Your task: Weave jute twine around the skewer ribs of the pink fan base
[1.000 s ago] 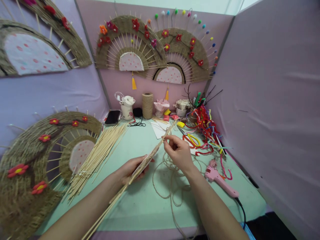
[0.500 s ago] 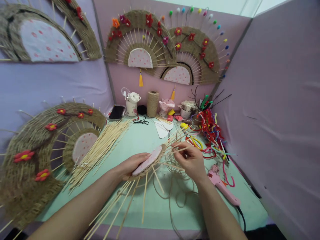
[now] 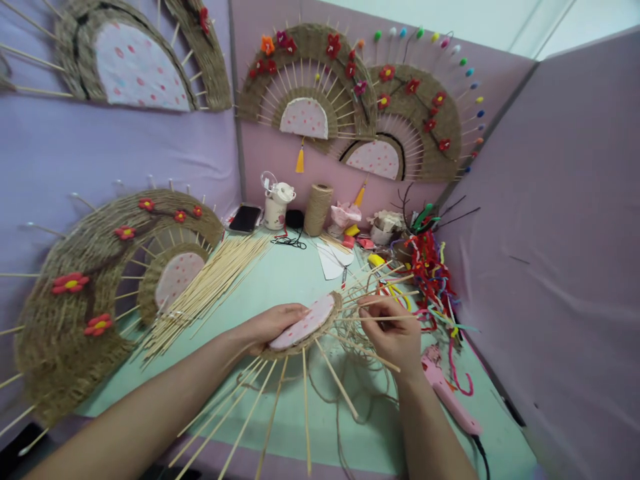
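Many thin sticks (image 3: 306, 413) poke out of a small half-round fan (image 3: 307, 323), which is up in the air over the near middle of the green table (image 3: 283, 280), between two bare hands. A second ago it was turned so that just its thin side showed. Now its pink-spotted face is tipped up and the sticks show spread apart, so it is likely easier to get at one stick at a time. Its long straight edge slants from near left to far right, facing the left hand (image 3: 277, 325). Its round twine rim (image 3: 320, 339) faces near and right, and the sticks spread that way like sun rays. The left hand is closed on the straight edge, with some fingers hidden. The right hand (image 3: 393, 330) is half curled by the sticks on the right, its fingertips close together. I cannot tell if they pinch twine, a stick or nothing. Loose twine (image 3: 354, 329) lies in loops under and behind those sticks. Farther right are a pink glue gun (image 3: 453, 399) and a heap of fuzzy pipe cleaners (image 3: 433, 263). To the left is a pile of bare sticks (image 3: 215, 283). At the back stands a fat twine spool (image 3: 319, 210), and big flowery fans (image 3: 333, 45) hang on the walls.
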A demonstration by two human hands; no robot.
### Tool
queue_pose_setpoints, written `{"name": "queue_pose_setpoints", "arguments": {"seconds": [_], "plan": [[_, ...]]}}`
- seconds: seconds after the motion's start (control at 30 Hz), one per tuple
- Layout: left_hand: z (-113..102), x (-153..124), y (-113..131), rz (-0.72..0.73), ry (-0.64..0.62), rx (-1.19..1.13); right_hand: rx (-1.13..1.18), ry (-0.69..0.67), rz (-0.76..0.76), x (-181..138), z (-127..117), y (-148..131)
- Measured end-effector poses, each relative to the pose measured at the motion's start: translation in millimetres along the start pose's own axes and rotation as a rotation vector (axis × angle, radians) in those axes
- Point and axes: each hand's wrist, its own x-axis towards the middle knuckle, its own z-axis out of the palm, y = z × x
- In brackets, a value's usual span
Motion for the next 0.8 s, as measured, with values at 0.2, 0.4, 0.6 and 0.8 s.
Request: {"name": "queue_pose_setpoints", "arguments": {"seconds": [0.2, 0.4, 0.6, 0.8], "plan": [[0.4, 1.5, 0.6, 0.025, 0.023, 0.014, 0.057, 0.018, 0.07, -2.3, 0.3, 3.4], [0.1, 0.2, 0.3, 0.036, 0.016, 0.033, 0.127, -0.017, 0.099, -4.5, -3.3, 3.7], [0.7, -0.2, 0.7, 0.031, 0.012, 0.05, 0.065, -0.016, 0.058, -5.0, -6.8, 5.7], [0.8, 0.5, 0.0, 0.02, 0.023, 0.052, 0.028, -0.008, 0.016, -4.0, -7.1, 4.5]]}}
